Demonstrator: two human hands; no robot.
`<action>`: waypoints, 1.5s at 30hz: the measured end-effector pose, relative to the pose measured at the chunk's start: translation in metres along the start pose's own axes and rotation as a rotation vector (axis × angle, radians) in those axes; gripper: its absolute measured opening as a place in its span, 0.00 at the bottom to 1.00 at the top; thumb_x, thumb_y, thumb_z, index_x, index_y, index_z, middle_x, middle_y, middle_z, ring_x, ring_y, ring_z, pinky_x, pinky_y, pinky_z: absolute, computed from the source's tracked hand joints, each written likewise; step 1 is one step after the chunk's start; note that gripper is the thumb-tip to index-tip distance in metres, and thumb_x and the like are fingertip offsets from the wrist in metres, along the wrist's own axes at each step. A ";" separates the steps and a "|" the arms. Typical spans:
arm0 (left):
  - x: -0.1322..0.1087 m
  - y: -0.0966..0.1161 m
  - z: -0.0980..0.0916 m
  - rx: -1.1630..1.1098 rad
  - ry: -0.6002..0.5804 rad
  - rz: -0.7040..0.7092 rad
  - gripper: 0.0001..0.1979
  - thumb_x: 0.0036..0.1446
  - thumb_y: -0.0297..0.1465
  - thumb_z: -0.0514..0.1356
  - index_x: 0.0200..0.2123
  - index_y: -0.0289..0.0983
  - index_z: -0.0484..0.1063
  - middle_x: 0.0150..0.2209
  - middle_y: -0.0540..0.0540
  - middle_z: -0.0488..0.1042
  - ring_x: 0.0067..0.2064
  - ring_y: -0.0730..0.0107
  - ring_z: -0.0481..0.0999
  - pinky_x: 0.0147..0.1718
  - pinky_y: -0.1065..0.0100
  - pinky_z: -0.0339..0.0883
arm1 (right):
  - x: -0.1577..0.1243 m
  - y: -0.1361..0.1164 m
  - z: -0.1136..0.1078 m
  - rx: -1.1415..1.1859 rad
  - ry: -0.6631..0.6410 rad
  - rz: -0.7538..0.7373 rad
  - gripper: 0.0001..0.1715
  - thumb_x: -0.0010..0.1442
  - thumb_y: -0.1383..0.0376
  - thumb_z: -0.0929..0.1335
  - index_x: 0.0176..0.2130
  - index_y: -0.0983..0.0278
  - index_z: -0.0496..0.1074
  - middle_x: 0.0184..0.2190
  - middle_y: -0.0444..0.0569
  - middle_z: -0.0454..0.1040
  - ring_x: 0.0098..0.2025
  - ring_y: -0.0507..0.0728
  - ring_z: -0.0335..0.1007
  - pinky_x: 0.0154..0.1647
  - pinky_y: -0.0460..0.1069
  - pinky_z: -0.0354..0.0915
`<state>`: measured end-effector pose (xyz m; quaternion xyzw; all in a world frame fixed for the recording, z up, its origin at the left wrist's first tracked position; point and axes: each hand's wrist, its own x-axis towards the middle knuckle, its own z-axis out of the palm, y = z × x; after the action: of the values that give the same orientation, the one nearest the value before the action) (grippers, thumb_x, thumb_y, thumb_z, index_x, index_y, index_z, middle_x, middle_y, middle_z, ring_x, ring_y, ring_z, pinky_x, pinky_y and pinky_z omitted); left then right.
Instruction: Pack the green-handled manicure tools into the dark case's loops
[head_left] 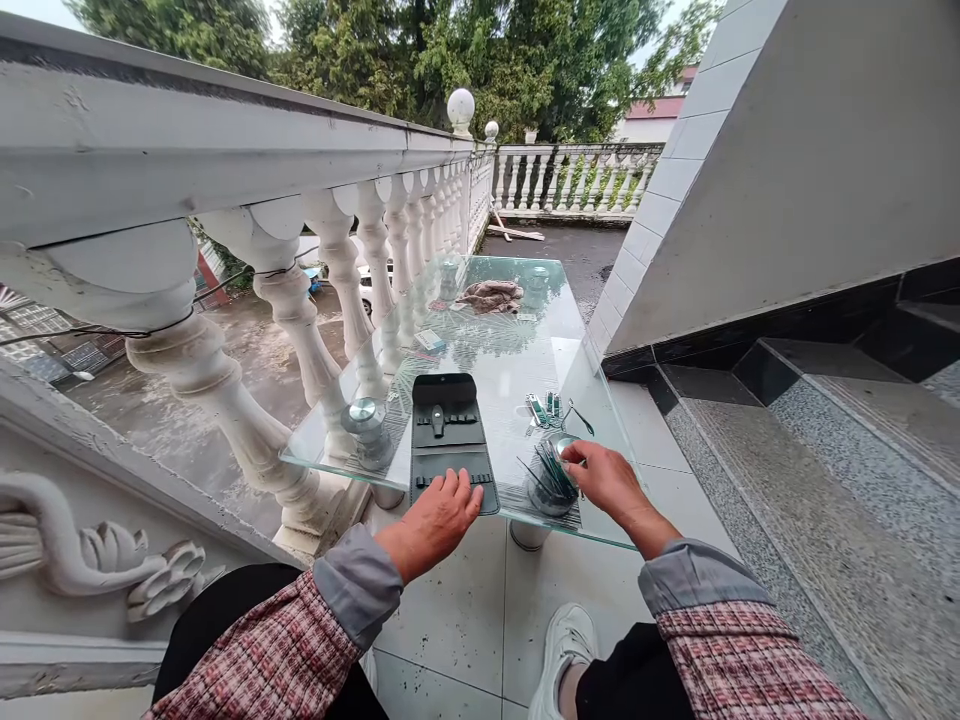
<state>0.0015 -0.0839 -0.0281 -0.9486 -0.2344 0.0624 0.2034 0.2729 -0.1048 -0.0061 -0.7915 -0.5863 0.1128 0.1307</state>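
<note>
Sleeves (266,650): two, red-and-white checked, with grey turned-back cuffs.
Left hand (431,522): released, its fingers lying flat across the near end of the case (450,461), by the near edge of the glass table (517,365).
Right hand (611,487): at the table's near right corner, thumb and fingertips drawn together at the slim tools (550,470); cannot tell whether they grasp one.
Case: one, dark, opened flat left of the middle of the near edge; its long axis runs towards the far edge, tipped slightly left, the flap end pointing away. Most of it lies beyond the left fingers, well apart from the right hand.
Slim tools: several, too tangled to count, bunched just left of the right fingertips, many tips pointing far left.
Dark implement (438,422): one, lengthwise in the case's far half.
Clippers (537,410): at least two, beyond the slim tools, towards the right edge.
Small card (430,341): one, towards the left edge.
Cloth (491,296): one, crumpled, near the far edge.
</note>
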 end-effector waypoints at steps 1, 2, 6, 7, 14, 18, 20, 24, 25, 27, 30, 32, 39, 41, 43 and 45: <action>0.000 0.000 0.000 -0.005 0.004 0.000 0.23 0.60 0.23 0.50 0.59 0.29 0.57 0.56 0.27 0.64 0.54 0.50 0.68 0.46 0.55 0.65 | -0.001 -0.001 -0.001 -0.002 0.011 -0.004 0.09 0.56 0.66 0.63 0.36 0.59 0.73 0.35 0.43 0.75 0.35 0.52 0.68 0.32 0.45 0.56; 0.000 0.000 0.000 -0.012 0.008 0.001 0.23 0.60 0.23 0.50 0.59 0.28 0.58 0.56 0.27 0.64 0.54 0.50 0.68 0.46 0.55 0.65 | -0.003 -0.002 -0.001 -0.006 0.017 -0.018 0.09 0.56 0.65 0.63 0.36 0.59 0.73 0.35 0.43 0.75 0.35 0.52 0.68 0.32 0.45 0.56; 0.000 0.001 0.000 -0.043 0.015 -0.004 0.23 0.60 0.23 0.51 0.59 0.28 0.58 0.56 0.25 0.63 0.55 0.49 0.67 0.45 0.54 0.65 | -0.012 -0.016 0.007 -0.051 0.019 -0.117 0.08 0.58 0.61 0.64 0.32 0.60 0.72 0.34 0.44 0.74 0.36 0.53 0.67 0.33 0.46 0.55; 0.000 0.001 -0.001 -0.045 0.013 -0.007 0.23 0.60 0.23 0.51 0.59 0.28 0.58 0.56 0.25 0.63 0.55 0.48 0.67 0.45 0.54 0.65 | -0.014 -0.020 0.011 -0.072 0.022 -0.136 0.09 0.58 0.59 0.64 0.31 0.60 0.72 0.34 0.45 0.74 0.38 0.54 0.67 0.33 0.46 0.55; 0.000 0.001 -0.004 -0.045 0.018 -0.006 0.22 0.60 0.23 0.50 0.59 0.28 0.58 0.56 0.27 0.64 0.55 0.50 0.67 0.46 0.55 0.65 | -0.015 -0.038 0.033 -0.219 0.041 -0.151 0.11 0.61 0.62 0.63 0.31 0.64 0.72 0.35 0.52 0.73 0.41 0.57 0.67 0.32 0.47 0.54; -0.001 0.000 0.000 -0.029 0.017 0.006 0.23 0.60 0.23 0.50 0.59 0.28 0.57 0.56 0.26 0.64 0.54 0.49 0.68 0.46 0.54 0.65 | -0.014 -0.037 0.033 -0.255 0.056 -0.108 0.12 0.61 0.64 0.62 0.32 0.65 0.72 0.35 0.54 0.73 0.41 0.58 0.67 0.32 0.48 0.55; -0.001 0.000 0.002 -0.033 0.028 0.011 0.23 0.60 0.24 0.50 0.59 0.27 0.57 0.56 0.26 0.64 0.55 0.49 0.68 0.46 0.54 0.65 | -0.015 -0.035 0.029 -0.257 0.065 -0.083 0.12 0.61 0.64 0.62 0.31 0.65 0.72 0.36 0.54 0.73 0.40 0.58 0.67 0.31 0.48 0.54; -0.002 -0.002 0.002 -0.062 0.044 0.022 0.23 0.60 0.23 0.49 0.58 0.28 0.57 0.56 0.27 0.64 0.55 0.50 0.67 0.46 0.54 0.65 | -0.019 -0.033 0.011 -0.228 0.101 -0.053 0.13 0.61 0.60 0.62 0.30 0.62 0.71 0.34 0.51 0.73 0.39 0.57 0.67 0.28 0.48 0.52; -0.003 -0.003 0.002 -0.068 0.044 0.024 0.22 0.60 0.22 0.49 0.58 0.28 0.58 0.56 0.27 0.64 0.55 0.50 0.67 0.46 0.54 0.65 | -0.021 -0.031 0.005 -0.213 0.118 -0.046 0.14 0.62 0.59 0.61 0.30 0.62 0.70 0.33 0.50 0.73 0.38 0.56 0.67 0.28 0.48 0.52; -0.003 -0.005 0.000 -0.086 0.047 0.025 0.23 0.59 0.22 0.50 0.58 0.29 0.58 0.56 0.27 0.64 0.56 0.51 0.67 0.48 0.54 0.64 | -0.024 -0.026 -0.008 -0.144 0.172 -0.028 0.16 0.61 0.58 0.60 0.29 0.61 0.70 0.32 0.48 0.73 0.35 0.55 0.66 0.28 0.48 0.51; -0.005 -0.006 0.000 -0.138 0.066 0.011 0.23 0.58 0.21 0.51 0.58 0.29 0.58 0.57 0.27 0.63 0.57 0.52 0.65 0.51 0.54 0.63 | -0.025 -0.010 -0.023 0.130 0.283 0.046 0.13 0.57 0.56 0.63 0.27 0.60 0.70 0.29 0.46 0.73 0.31 0.54 0.65 0.28 0.48 0.53; -0.008 -0.004 0.001 -0.176 0.100 -0.025 0.23 0.58 0.20 0.51 0.58 0.31 0.59 0.57 0.28 0.62 0.59 0.53 0.64 0.53 0.54 0.62 | -0.023 0.003 -0.026 0.382 0.330 0.131 0.10 0.51 0.56 0.66 0.27 0.60 0.72 0.26 0.45 0.72 0.29 0.54 0.64 0.30 0.48 0.55; -0.036 0.041 -0.005 -0.186 0.355 0.063 0.19 0.60 0.23 0.53 0.55 0.35 0.63 0.57 0.34 0.64 0.61 0.54 0.62 0.57 0.49 0.59 | 0.005 0.018 -0.007 1.173 0.392 0.216 0.23 0.39 0.54 0.71 0.34 0.64 0.70 0.24 0.42 0.69 0.22 0.50 0.60 0.21 0.46 0.57; -0.042 0.060 -0.011 -0.176 0.343 0.143 0.15 0.61 0.25 0.54 0.51 0.34 0.65 0.55 0.35 0.68 0.59 0.56 0.64 0.57 0.51 0.60 | 0.013 0.014 -0.003 1.298 0.406 0.216 0.26 0.40 0.53 0.71 0.37 0.64 0.67 0.25 0.41 0.67 0.21 0.47 0.58 0.19 0.45 0.57; -0.043 0.075 -0.017 -0.156 0.303 0.203 0.12 0.61 0.26 0.54 0.48 0.34 0.67 0.52 0.37 0.70 0.57 0.59 0.66 0.58 0.52 0.60 | 0.018 0.010 -0.002 1.411 0.417 0.224 0.26 0.40 0.52 0.70 0.38 0.64 0.65 0.25 0.39 0.66 0.21 0.46 0.57 0.19 0.43 0.57; -0.042 0.086 -0.021 -0.141 0.280 0.229 0.11 0.61 0.26 0.55 0.46 0.35 0.68 0.50 0.38 0.72 0.56 0.60 0.67 0.58 0.52 0.61 | 0.023 0.009 -0.001 1.506 0.407 0.232 0.26 0.41 0.52 0.70 0.37 0.63 0.64 0.25 0.38 0.65 0.21 0.45 0.56 0.19 0.42 0.58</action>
<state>0.0050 -0.1804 -0.0436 -0.9803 -0.0982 -0.0643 0.1586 0.2881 -0.0858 -0.0085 -0.5512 -0.2302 0.3454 0.7238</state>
